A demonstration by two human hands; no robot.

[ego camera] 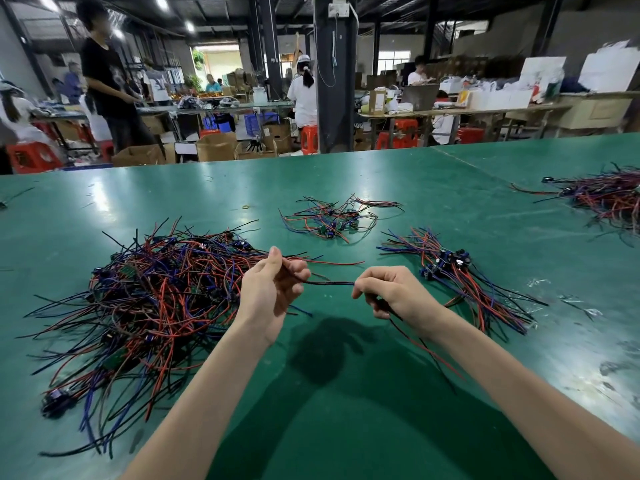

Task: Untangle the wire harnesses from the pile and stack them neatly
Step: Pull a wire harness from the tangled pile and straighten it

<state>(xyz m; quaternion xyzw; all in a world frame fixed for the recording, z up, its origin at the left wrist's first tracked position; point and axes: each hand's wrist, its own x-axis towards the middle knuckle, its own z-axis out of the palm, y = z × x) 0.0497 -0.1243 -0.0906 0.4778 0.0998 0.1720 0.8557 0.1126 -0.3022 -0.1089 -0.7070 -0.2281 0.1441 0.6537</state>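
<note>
I hold one wire harness (329, 283) stretched between my two hands, just above the green tabletop (346, 427). My left hand (273, 289) is turned palm toward me, and its fingers (298, 271) are curled with the thumb up, pinching one end of the dark strand. My right hand (391, 294) is turned knuckles up. Its fingers (367, 284) are curled closed round the other end, and red and black wires trail out from under the palm toward the near edge.

The big tangled pile (149, 306) of red, blue and black wires lies to the left, touching the back of my left hand and spreading from the middle of the tabletop to the near left. A few strands at its right edge run behind my left hand, and I cannot tell whether they belong to the harness I hold.

To the right, just beyond my right hand, lies the sorted stack (460, 282). Its wires lie roughly parallel, with the dark connectors bunched at the far end. A smaller loose cluster (332, 220) sits farther off in the centre, well apart from both hands. Another heap (606, 195) lies at the far right edge. A small yellow rubber band (246, 206) rests on the tabletop beyond the big pile.
</note>
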